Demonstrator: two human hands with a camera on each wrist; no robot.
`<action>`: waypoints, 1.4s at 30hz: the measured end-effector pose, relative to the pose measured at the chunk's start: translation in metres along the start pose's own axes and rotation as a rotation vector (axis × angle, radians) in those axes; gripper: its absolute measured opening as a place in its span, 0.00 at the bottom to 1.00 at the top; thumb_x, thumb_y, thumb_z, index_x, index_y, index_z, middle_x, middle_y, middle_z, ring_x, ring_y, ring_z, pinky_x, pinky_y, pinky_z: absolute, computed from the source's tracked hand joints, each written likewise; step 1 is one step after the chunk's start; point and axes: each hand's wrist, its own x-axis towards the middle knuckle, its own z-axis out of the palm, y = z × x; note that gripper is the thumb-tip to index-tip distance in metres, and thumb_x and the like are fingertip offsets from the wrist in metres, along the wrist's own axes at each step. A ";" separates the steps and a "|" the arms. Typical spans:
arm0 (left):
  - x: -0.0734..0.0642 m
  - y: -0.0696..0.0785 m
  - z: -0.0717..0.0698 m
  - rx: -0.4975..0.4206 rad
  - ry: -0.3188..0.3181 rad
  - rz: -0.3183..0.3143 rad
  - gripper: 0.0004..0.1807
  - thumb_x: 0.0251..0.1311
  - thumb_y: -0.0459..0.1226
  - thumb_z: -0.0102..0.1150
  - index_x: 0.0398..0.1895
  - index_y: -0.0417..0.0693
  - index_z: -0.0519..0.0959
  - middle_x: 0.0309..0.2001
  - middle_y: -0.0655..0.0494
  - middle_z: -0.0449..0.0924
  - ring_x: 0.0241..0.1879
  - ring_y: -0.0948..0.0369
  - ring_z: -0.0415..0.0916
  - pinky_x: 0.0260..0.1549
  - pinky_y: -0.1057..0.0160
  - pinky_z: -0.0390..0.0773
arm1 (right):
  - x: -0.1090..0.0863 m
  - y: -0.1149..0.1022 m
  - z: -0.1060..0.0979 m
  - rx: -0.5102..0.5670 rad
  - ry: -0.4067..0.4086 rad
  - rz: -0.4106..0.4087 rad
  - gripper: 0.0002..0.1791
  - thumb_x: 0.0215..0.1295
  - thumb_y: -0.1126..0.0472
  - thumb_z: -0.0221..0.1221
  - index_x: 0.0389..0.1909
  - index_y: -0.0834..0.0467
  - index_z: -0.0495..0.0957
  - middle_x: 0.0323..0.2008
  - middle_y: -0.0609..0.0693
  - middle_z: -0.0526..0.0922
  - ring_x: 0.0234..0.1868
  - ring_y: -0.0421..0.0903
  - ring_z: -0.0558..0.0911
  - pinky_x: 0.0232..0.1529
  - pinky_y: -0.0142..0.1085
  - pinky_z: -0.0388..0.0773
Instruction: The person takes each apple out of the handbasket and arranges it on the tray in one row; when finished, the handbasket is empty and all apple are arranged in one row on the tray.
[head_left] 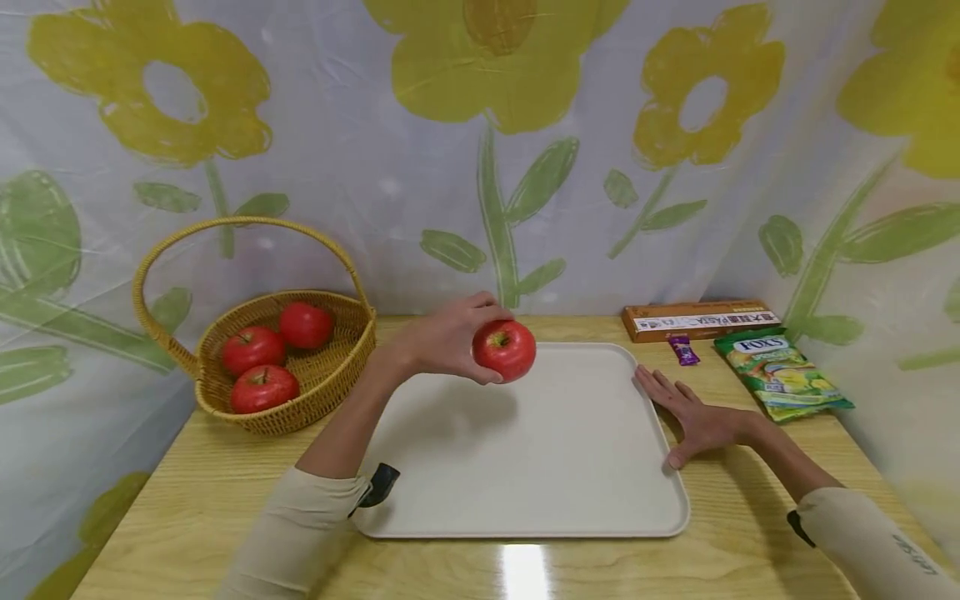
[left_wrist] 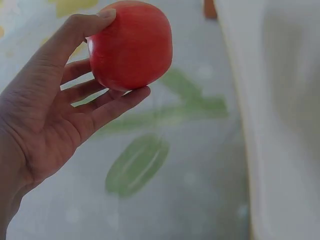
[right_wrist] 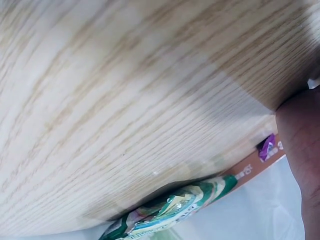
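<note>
A red apple [head_left: 505, 350] is held up above the white tray [head_left: 570, 450] by my left hand [head_left: 456, 335]. In the left wrist view the thumb lies on one side of the apple [left_wrist: 132, 45] and the fingers of the left hand [left_wrist: 65, 100] support the other side. My right hand [head_left: 697, 423] rests at the tray's right edge with its fingers spread. Only part of the right hand [right_wrist: 302, 155] shows in the right wrist view. Several red apples, one of them this apple [head_left: 264, 389], lie in a wicker basket [head_left: 337, 375] to the left.
At the back right lie a brown pasta box [head_left: 701, 321], a small purple wrapped candy [head_left: 683, 350] and a green Fox's bag [head_left: 783, 373]. The basket's tall handle [head_left: 247, 221] arches upward. A flowered cloth [head_left: 322, 167] hangs behind the wooden table [head_left: 217, 492].
</note>
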 end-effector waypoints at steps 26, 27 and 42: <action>0.111 0.055 0.136 -0.035 -0.136 0.031 0.41 0.56 0.53 0.75 0.72 0.52 0.74 0.61 0.51 0.77 0.56 0.60 0.77 0.52 0.71 0.81 | 0.002 0.013 0.000 -0.010 -0.015 0.063 0.80 0.49 0.27 0.73 0.84 0.59 0.29 0.84 0.65 0.27 0.81 0.77 0.26 0.72 0.79 0.26; 0.112 0.056 0.139 -0.035 -0.140 0.025 0.42 0.56 0.54 0.75 0.73 0.52 0.73 0.61 0.51 0.77 0.56 0.60 0.77 0.52 0.72 0.81 | 0.001 0.013 0.000 -0.008 -0.014 0.063 0.80 0.49 0.27 0.73 0.84 0.59 0.29 0.84 0.66 0.27 0.81 0.77 0.26 0.72 0.79 0.26; 0.119 0.059 0.149 -0.010 -0.189 -0.049 0.46 0.62 0.59 0.69 0.81 0.56 0.64 0.71 0.53 0.72 0.64 0.57 0.76 0.62 0.62 0.81 | -0.002 0.008 -0.002 -0.003 -0.011 0.046 0.78 0.51 0.32 0.74 0.84 0.61 0.31 0.81 0.74 0.26 0.80 0.80 0.27 0.72 0.78 0.26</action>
